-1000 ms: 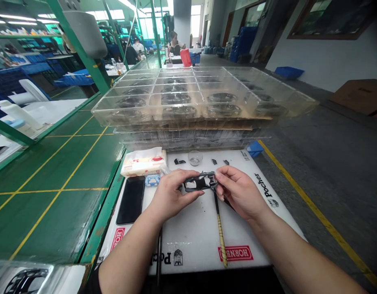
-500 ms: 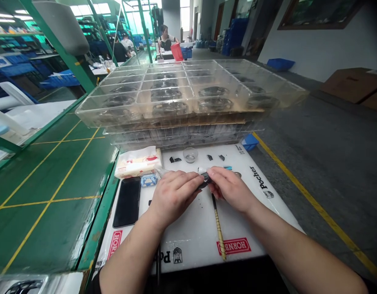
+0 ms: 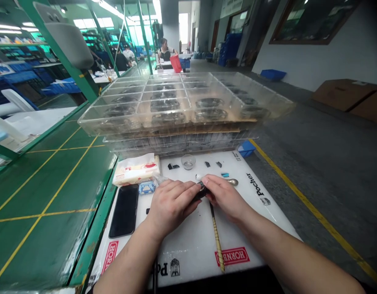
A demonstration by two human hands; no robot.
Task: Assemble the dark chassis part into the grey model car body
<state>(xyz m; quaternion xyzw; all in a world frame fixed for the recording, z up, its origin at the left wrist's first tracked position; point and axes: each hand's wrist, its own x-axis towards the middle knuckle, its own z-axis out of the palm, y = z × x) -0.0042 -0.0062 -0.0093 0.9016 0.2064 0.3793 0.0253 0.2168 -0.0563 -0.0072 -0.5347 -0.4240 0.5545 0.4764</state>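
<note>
Okay, the black model car shell (image 3: pixel 201 191) is held over the white mat (image 3: pixel 188 249), turned almost edge-on, its long axis rising from lower left to upper right. The left hand (image 3: pixel 171 208) and right hand (image 3: pixel 225 198) pinch it between their fingertips, hiding most of it. A second ago it lay flatter, its cut-out frame showing! Just below sits a striped stick (image 3: pixel 217 241), with a phone (image 3: pixel 123 211) and a tissue pack (image 3: pixel 136 170) off to the left. Stacked clear trays (image 3: pixel 182 141) rise ahead, a green bench (image 3: pixel 54 196) runs alongside, and a person (image 3: pixel 165 53) sits far down the room.
</note>
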